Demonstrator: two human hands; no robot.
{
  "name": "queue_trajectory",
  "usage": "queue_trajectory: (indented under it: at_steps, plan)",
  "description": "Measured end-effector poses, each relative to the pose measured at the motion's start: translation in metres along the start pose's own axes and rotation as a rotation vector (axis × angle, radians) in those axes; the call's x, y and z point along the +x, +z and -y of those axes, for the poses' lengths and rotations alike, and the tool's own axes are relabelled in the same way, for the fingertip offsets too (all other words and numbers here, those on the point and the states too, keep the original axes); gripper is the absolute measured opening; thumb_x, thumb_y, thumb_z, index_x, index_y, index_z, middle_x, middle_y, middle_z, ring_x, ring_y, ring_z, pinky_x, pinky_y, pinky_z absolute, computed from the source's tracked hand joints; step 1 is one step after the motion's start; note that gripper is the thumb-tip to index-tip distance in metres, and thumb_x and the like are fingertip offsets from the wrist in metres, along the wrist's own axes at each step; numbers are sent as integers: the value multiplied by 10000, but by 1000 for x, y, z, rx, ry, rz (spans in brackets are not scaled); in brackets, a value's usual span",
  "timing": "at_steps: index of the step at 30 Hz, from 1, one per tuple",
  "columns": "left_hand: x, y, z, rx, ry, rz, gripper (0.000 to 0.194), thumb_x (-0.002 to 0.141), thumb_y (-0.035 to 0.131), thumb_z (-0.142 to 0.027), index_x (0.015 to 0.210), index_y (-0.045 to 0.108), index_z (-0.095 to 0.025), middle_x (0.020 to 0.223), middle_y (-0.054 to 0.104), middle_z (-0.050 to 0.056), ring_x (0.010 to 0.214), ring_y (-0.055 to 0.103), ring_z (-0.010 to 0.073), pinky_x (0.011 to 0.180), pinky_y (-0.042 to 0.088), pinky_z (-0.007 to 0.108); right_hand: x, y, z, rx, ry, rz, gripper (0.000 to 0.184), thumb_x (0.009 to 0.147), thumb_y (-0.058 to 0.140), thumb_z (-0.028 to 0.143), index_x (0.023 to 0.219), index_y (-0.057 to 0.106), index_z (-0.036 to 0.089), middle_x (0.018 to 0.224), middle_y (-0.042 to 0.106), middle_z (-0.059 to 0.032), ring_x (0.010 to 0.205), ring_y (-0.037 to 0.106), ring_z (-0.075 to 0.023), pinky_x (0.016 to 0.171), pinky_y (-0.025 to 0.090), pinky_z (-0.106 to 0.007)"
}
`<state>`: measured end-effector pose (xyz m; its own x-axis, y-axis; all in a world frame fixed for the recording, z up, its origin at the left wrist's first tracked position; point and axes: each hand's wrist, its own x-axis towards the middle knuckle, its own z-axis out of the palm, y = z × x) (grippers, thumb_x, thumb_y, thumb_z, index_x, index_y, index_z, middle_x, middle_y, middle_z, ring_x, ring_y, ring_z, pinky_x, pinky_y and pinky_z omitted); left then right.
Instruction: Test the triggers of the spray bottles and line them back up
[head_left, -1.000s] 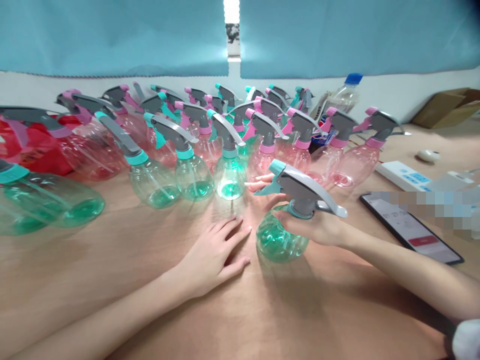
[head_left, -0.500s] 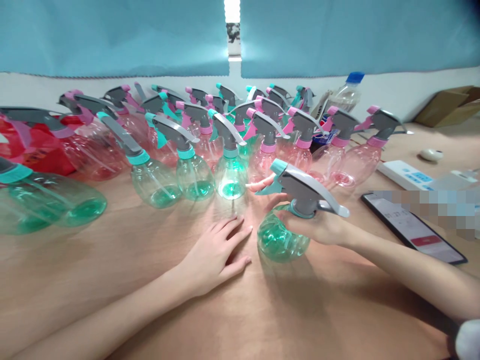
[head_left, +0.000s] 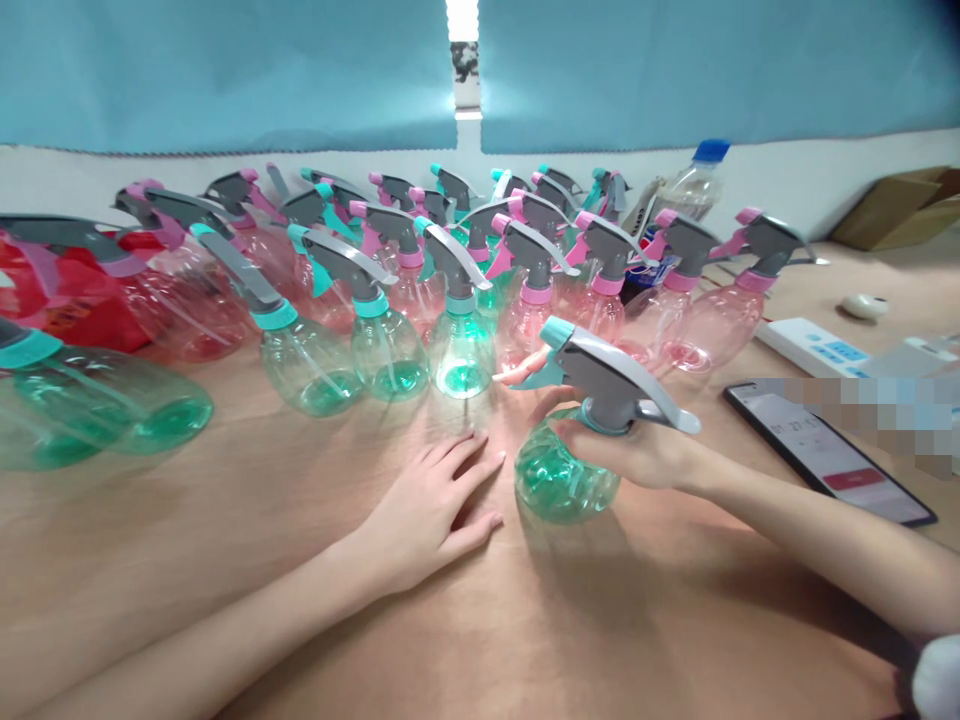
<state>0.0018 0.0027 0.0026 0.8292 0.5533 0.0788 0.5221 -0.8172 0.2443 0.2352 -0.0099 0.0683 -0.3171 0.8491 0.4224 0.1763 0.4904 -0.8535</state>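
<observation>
My right hand (head_left: 637, 450) is wrapped round a green spray bottle (head_left: 559, 485) just below its turquoise collar. That bottle has a grey spray head (head_left: 611, 378) with a turquoise nozzle. One finger reaches out past the trigger, and the rest are partly hidden behind the bottle. To its left, my left hand (head_left: 431, 505) lies flat on the table, fingers stretched out and holding nothing. Beyond it stand more green spray bottles (head_left: 390, 360) with turquoise collars. Pink spray bottles (head_left: 521, 325) with pink collars stand among and behind them.
A wooden table (head_left: 285, 600) carries everything. On the right lie a phone (head_left: 825, 455) with its screen lit, a white device (head_left: 814, 345) and a small white object (head_left: 864, 306). A blue-capped bottle (head_left: 694, 190) and a cardboard box (head_left: 896, 210) stand behind. Red plastic (head_left: 90, 310) lies at left.
Both hands and the held spray bottle look the same as before. Only a very slight shift of the whole view shows.
</observation>
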Motion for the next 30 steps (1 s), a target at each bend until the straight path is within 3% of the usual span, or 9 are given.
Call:
queue_trajectory:
  at_steps: [15,19,24,30]
  plan:
    - [0,1,1,6,2,-15,521,954,484,-421,1404,460,-159,1457,440,157,1356,365,332,1097,314,539,0,0,6,-5,131,-23,335,671,508,134,987,559,234,1041,669,-41,763,681,-164,669,594,-301]
    - [-1,3,2,2,8,-26,526,955,482,-428,1417,438,-180,1461,437,143,1369,349,318,1106,302,531,2,1,9,-51,88,-69,225,665,518,137,858,551,247,830,663,-1,776,657,-178,635,565,-288]
    - [-2,4,3,-12,13,-46,522,953,486,-427,1421,429,-202,1459,443,130,1367,352,319,1102,310,527,1,2,8,-91,92,-77,133,677,525,148,765,547,245,637,566,31,567,566,-132,470,468,-240]
    - [-2,4,3,-20,12,-51,525,951,490,-428,1425,423,-211,1458,445,125,1365,354,320,1090,329,517,2,1,7,-103,69,-79,151,681,528,142,794,545,242,700,591,20,667,610,-150,569,520,-257]
